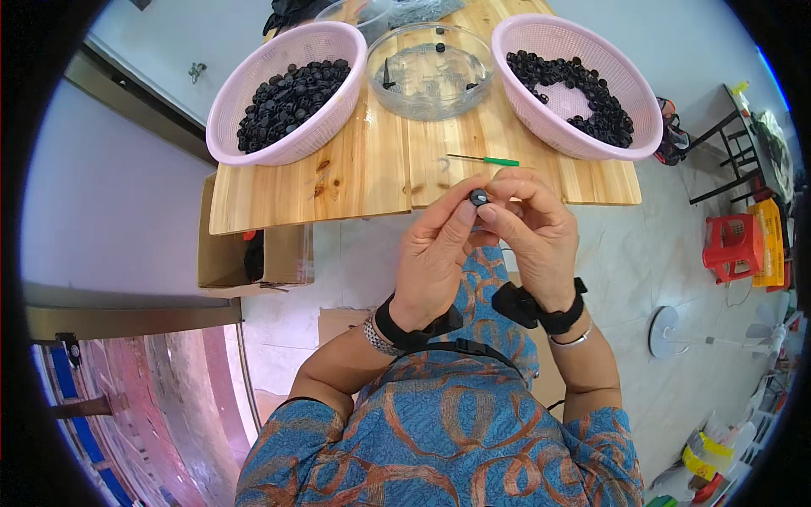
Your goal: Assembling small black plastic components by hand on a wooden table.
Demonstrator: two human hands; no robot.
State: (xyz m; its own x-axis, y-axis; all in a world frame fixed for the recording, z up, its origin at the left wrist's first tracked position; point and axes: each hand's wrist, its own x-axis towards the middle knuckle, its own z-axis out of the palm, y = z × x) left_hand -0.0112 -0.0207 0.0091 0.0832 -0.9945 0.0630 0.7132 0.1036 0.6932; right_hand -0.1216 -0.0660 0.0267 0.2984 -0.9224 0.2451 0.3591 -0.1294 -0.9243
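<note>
A small black round cap [479, 197] with a pale spot on its face is pinched between the fingertips of both hands, just off the table's front edge. My left hand [432, 262] grips it from the left with thumb and forefinger. My right hand [541, 241] holds its right side, the thumb near the lower rim. On the table beyond the hands lies a thin screwdriver [500, 160] with a green handle. Many similar black caps fill the pink basket [221, 127] at the left, and more lie in the pink basket [646, 127] at the right.
Between the baskets a clear round tray [414, 108] holds a few black pieces. The wooden table [355, 186] ends just before me. Under its left side stands a cardboard box [291, 262]. A red stool [732, 245] and a white fan [664, 332] are on the right.
</note>
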